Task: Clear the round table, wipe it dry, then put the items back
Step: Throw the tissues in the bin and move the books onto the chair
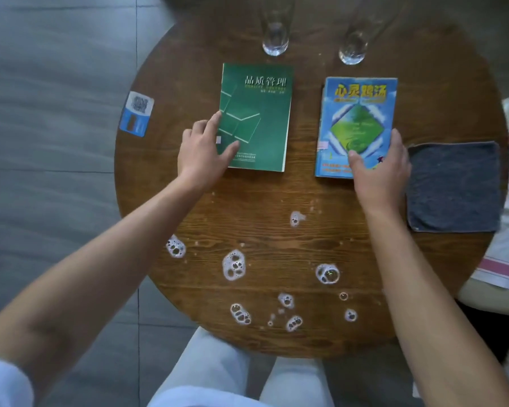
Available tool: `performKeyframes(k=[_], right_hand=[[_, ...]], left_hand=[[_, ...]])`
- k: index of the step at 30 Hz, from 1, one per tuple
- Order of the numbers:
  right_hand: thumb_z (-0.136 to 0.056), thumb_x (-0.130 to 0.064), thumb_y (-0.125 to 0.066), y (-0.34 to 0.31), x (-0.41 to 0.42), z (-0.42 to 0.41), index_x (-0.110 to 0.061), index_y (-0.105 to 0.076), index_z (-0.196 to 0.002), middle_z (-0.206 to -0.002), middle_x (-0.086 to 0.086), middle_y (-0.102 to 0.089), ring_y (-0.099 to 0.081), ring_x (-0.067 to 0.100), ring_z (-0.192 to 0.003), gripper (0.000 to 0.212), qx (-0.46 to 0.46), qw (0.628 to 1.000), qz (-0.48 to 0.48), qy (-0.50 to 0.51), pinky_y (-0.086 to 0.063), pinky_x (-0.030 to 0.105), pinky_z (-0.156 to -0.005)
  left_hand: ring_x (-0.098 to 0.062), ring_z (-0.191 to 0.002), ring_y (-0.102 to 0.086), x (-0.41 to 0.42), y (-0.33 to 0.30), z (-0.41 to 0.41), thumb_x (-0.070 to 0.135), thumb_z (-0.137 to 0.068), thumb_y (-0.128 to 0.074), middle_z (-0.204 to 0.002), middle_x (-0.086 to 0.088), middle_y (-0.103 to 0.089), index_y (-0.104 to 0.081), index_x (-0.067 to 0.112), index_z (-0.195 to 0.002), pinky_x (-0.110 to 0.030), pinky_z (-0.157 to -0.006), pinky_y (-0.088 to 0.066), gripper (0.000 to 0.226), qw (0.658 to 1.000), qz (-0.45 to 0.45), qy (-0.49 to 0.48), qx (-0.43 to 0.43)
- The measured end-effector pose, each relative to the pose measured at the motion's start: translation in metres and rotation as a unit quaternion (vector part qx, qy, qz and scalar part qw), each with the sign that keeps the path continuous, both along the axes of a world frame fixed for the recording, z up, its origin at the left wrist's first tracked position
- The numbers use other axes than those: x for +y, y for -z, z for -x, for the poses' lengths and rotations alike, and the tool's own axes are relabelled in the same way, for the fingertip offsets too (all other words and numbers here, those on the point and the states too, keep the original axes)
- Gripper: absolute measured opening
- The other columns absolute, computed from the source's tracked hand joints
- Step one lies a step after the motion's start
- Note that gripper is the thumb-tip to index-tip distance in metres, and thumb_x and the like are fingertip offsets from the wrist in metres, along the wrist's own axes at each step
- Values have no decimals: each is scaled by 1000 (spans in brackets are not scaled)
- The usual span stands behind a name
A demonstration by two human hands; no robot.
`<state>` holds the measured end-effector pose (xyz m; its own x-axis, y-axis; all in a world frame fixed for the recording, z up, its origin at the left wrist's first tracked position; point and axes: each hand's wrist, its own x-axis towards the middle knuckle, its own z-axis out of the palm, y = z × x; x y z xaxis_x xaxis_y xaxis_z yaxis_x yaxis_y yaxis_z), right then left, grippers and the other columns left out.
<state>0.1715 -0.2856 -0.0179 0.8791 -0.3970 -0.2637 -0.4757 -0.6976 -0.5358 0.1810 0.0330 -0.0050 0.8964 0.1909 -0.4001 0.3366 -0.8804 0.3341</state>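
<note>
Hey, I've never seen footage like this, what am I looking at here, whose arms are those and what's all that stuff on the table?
This is one picture from a camera worn on a person's head, looking down, so the arms are the wearer's own. No machine is involved.

Below is a round wooden table. The left hand rests on the edge of a green book; the right hand rests on the lower corner of a blue book. Neither book is lifted yet.

Beside the right hand lies a dark grey cloth. Two clear glasses stand at the far side, a small card lies at the left rim, and soapy puddles dot the near side.
</note>
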Motion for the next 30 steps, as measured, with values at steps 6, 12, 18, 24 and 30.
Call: performKeyframes(k=[6, 12, 18, 24, 30], right_hand=[[-83, -55, -73, 18, -1, -9, -17, -36, -157, -154, 13, -45, -44, 38, -138, 92, 40, 997, 63, 25, -33, 41, -114], [-75, -60, -82, 6, -3, -34, -7, -43, -146, -148, 19, -46, -47, 38, -137, 97, 135, 987, 77, 44, -41, 41, -108], [-68, -63, -86, 7, -5, -41, -5, -47, -132, -140, 17, -59, -57, 39, -130, 95, 172, 982, 52, 54, -48, 47, -101], [-68, -70, -82, 13, -1, -36, -3, -54, -135, -143, 17, -53, -51, 36, -134, 99, 184, 978, 39, 92, -45, 45, -106], [-59, -55, -91, 20, -7, -34, -9, -58, -122, -125, 8, -67, -69, 26, -112, 85, 131, 977, -52, 163, -57, 43, -96]], left_hand=[[-20, -126, -47, -12, 24, -5, 55, -93, -67, -139, -7, -51, -30, 29, -160, -32, -100, -45, 81, 998, 28, -64, -5], [-21, -123, -58, -4, 30, -26, 60, -73, -83, -134, -4, -61, -42, 25, -152, -40, -103, -51, 96, 990, 53, -126, 43], [-19, -119, -62, -6, 13, -35, 47, -75, -87, -134, -1, -65, -51, 18, -139, -39, -100, -53, 79, 980, 119, -140, 78], [-15, -112, -62, -10, 6, -36, 38, -84, -83, -127, 3, -66, -55, 16, -132, -33, -91, -52, 60, 970, 166, -149, 100], [-5, -102, -66, -21, -1, -23, 25, -93, -75, -118, 7, -67, -51, 19, -125, -24, -81, -58, 41, 946, 262, -190, 29]])
